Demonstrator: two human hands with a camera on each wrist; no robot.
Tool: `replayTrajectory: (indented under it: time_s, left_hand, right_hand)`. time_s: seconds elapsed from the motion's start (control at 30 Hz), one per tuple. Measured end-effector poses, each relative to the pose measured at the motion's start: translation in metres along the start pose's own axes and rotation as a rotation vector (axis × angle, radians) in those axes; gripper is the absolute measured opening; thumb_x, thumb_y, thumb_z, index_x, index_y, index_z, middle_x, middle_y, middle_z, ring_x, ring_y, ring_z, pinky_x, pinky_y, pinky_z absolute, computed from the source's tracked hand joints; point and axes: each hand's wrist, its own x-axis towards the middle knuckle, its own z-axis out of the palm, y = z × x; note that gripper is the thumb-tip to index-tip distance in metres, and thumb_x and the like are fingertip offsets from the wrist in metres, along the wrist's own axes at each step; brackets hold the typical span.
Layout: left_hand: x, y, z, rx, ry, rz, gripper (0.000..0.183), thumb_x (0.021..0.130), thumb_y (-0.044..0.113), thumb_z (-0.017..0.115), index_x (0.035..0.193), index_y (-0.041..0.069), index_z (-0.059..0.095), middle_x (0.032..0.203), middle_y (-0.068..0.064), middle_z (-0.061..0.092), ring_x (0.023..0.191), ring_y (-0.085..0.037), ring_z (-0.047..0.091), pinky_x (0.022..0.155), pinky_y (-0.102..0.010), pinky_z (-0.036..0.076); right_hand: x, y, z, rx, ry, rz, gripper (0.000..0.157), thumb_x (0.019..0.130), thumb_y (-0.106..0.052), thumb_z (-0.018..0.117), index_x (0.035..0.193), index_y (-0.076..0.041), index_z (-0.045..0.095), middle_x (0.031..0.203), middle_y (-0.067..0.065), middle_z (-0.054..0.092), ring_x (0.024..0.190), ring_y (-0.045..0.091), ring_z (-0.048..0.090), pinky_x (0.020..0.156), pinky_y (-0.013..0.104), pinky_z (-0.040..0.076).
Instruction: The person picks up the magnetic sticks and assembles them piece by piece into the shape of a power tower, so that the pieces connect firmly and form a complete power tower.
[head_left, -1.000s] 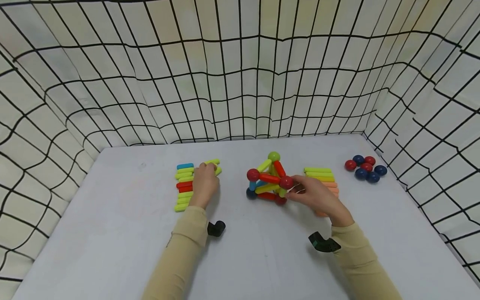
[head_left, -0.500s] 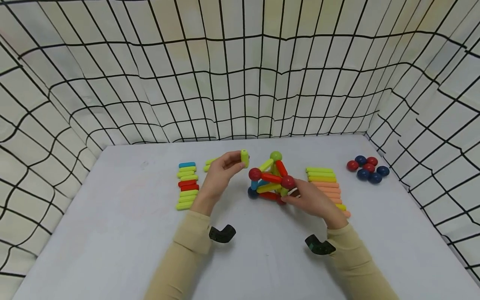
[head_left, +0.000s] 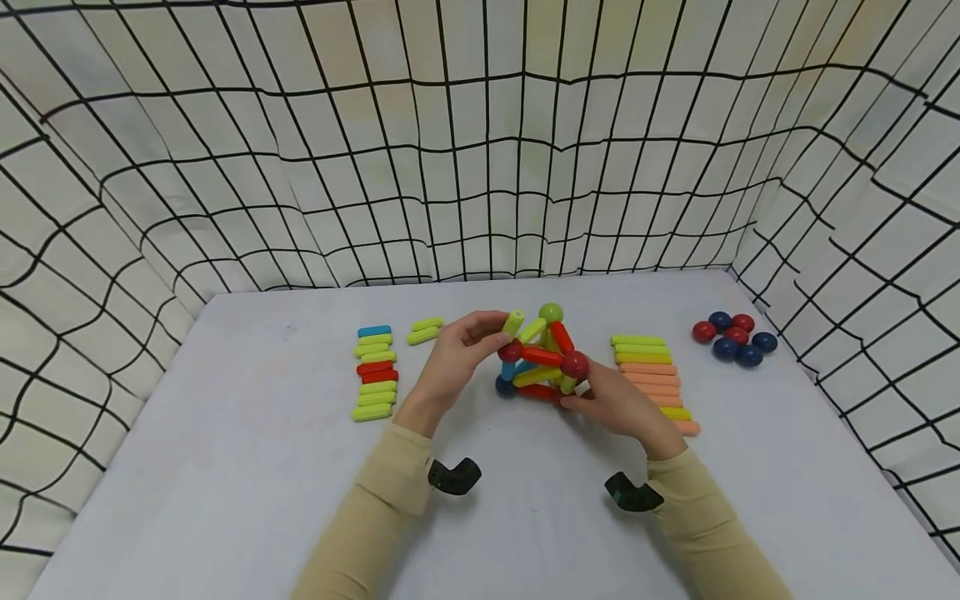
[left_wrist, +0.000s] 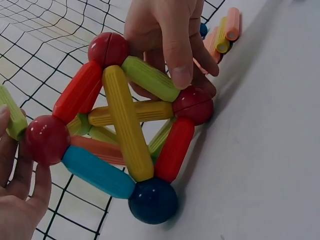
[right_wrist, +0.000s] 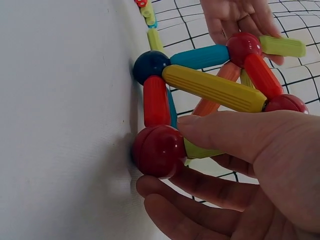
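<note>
A frame of coloured sticks and balls stands on the white table, with red balls at several corners, a dark blue ball low down and a green ball at the back. My left hand pinches a short lime-green stick. That stick's end meets the frame's upper left red ball and its other end points up and away. On the near right side, my right hand grips the frame, its thumb by the lower red ball and the upright green stick.
Left of the frame lies a column of short green, red and blue sticks, with two green sticks beside it. On the right are longer orange, green and yellow sticks. Loose red and blue balls sit farther right. Black-grid netting surrounds the table.
My left hand has picked a green stick from the small pile on the left and carried it right to the frame's upper left red ball. The right hand stays on the frame.
</note>
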Motion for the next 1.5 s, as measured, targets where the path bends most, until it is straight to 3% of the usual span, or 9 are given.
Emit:
replayTrajectory:
  time_s: [0.33,0.4,0.5,0.6,0.67,0.8,0.93,1.2,1.5]
  left_hand:
    - [0.002,-0.011,0.008,-0.018,0.029,0.024,0.028,0.098,0.020,0.060,0.126,0.015,0.062,0.122,-0.004,0.064,0.112,-0.020,0.058,0.106,-0.039,0.040]
    - [0.005,-0.013,0.005,-0.013,0.116,0.033,0.026,0.099,0.019,0.059,0.124,0.012,0.062,0.119,-0.006,0.065,0.112,-0.021,0.058,0.106,-0.038,0.041]
    - [0.012,-0.019,-0.006,0.053,0.362,0.018,0.022,0.101,0.015,0.054,0.120,0.008,0.063,0.118,-0.008,0.065,0.114,-0.023,0.057,0.104,-0.036,0.042]
    - [0.018,-0.025,-0.023,0.197,0.599,-0.073,0.024,0.100,0.011,0.050,0.121,0.008,0.062,0.127,-0.008,0.061,0.122,-0.024,0.051,0.105,-0.038,0.040]
    - [0.021,-0.029,-0.034,0.312,0.662,-0.156,0.030,0.099,0.009,0.048,0.126,0.008,0.060,0.135,-0.010,0.055,0.127,-0.026,0.045,0.107,-0.041,0.038]
    - [0.024,-0.032,-0.048,0.472,0.613,-0.296,0.038,0.097,0.007,0.048,0.134,0.006,0.054,0.140,-0.015,0.048,0.129,-0.032,0.041,0.109,-0.044,0.035]
    - [0.024,-0.031,-0.049,0.610,0.500,-0.350,0.041,0.096,0.007,0.050,0.136,0.001,0.051,0.136,-0.020,0.048,0.124,-0.035,0.043,0.107,-0.046,0.037]
    - [0.019,-0.033,-0.036,0.787,0.383,-0.250,0.036,0.089,-0.007,0.054,0.125,-0.008,0.059,0.120,-0.025,0.058,0.111,-0.038,0.054,0.097,-0.046,0.045]
    - [0.021,-0.031,-0.030,0.967,0.211,-0.257,0.037,0.085,-0.005,0.060,0.121,-0.013,0.059,0.118,-0.026,0.063,0.109,-0.039,0.057,0.097,-0.046,0.045]
  right_hand:
    - [0.001,0.001,0.003,-0.020,0.036,0.013,0.045,0.088,-0.017,0.073,0.127,-0.004,0.053,0.105,0.007,0.065,0.089,0.023,0.062,0.077,0.037,0.056]
    - [0.001,0.001,0.004,-0.033,0.051,0.000,0.043,0.089,-0.016,0.073,0.125,-0.004,0.054,0.103,0.007,0.065,0.086,0.022,0.061,0.075,0.036,0.056]
    - [0.002,0.000,0.006,-0.045,0.076,-0.012,0.039,0.089,-0.016,0.072,0.123,-0.004,0.057,0.102,0.007,0.066,0.084,0.022,0.061,0.074,0.035,0.056]
    - [0.004,-0.001,0.008,-0.043,0.089,-0.008,0.038,0.090,-0.016,0.071,0.122,-0.003,0.058,0.105,0.008,0.066,0.086,0.023,0.063,0.074,0.037,0.056]
    - [0.005,0.000,0.008,-0.027,0.097,0.013,0.039,0.090,-0.017,0.071,0.123,-0.003,0.057,0.108,0.010,0.066,0.090,0.024,0.064,0.077,0.039,0.057]
    - [0.007,0.004,0.008,-0.007,0.146,0.044,0.038,0.091,-0.015,0.069,0.124,0.000,0.056,0.112,0.014,0.065,0.095,0.029,0.064,0.083,0.044,0.055]
    - [0.008,0.008,0.006,0.009,0.231,0.070,0.038,0.093,-0.014,0.065,0.125,0.002,0.055,0.115,0.018,0.063,0.100,0.034,0.063,0.086,0.048,0.054]
    - [0.010,0.014,0.011,0.074,0.268,0.105,0.042,0.095,-0.023,0.064,0.129,0.000,0.055,0.122,0.019,0.063,0.113,0.037,0.059,0.091,0.051,0.051]
    - [0.011,0.016,0.012,0.117,0.226,0.085,0.042,0.097,-0.024,0.061,0.132,-0.003,0.055,0.124,0.017,0.063,0.116,0.036,0.058,0.094,0.052,0.050]
